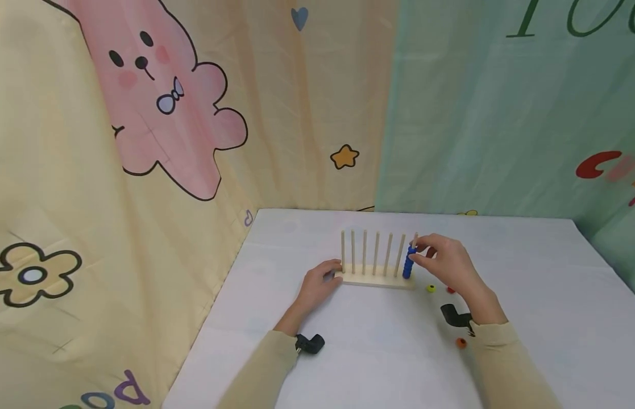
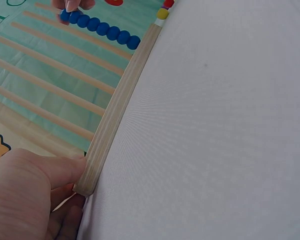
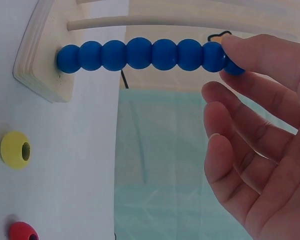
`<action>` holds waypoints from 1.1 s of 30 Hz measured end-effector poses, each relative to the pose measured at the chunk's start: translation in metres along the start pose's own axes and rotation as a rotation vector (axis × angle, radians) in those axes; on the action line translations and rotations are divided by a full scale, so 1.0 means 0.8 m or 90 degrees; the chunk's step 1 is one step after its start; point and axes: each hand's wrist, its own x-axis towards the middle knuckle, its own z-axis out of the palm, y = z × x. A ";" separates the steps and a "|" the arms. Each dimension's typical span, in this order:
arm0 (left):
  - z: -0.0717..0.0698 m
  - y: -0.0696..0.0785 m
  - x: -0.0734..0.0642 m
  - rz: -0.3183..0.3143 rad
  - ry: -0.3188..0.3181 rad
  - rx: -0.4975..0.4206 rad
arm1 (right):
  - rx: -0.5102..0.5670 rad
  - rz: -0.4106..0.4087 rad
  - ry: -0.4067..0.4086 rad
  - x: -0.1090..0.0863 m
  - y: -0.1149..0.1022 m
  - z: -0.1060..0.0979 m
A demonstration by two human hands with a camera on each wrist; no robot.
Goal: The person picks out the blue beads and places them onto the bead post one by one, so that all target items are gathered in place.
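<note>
A wooden peg stand (image 1: 376, 279) with several upright pegs is on the white table. Blue beads (image 3: 140, 53) are stacked on its rightmost peg, the lowest against the base. With thumb and index finger, my right hand (image 1: 448, 264) pinches the topmost blue bead (image 3: 234, 67); its other fingers are loosely bent and hold nothing. My left hand (image 1: 317, 284) grips the left end of the wooden base (image 2: 117, 112) between thumb and fingers. The remaining pegs (image 1: 377, 253) carry no beads.
Right of the stand lie a yellow bead (image 1: 431, 288) and a red bead (image 1: 451, 290), below my right hand. An orange bead (image 1: 461, 343) is nearer, beside the right wrist camera (image 1: 455, 316). Printed curtains (image 1: 317, 102) hang behind and left of the table.
</note>
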 end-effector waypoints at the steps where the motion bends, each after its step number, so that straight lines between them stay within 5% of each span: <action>1: 0.001 0.001 0.000 -0.002 0.000 -0.003 | -0.005 -0.002 -0.004 0.001 0.000 -0.002; 7: 0.006 0.002 0.004 -0.020 0.004 -0.005 | -0.014 0.010 -0.037 0.002 0.000 -0.013; 22: -0.009 0.006 0.004 -0.044 -0.040 0.005 | -0.062 0.013 0.001 -0.025 0.005 -0.030; 33: -0.042 0.022 0.001 -0.051 -0.100 0.146 | -0.087 0.015 0.007 -0.052 0.018 -0.041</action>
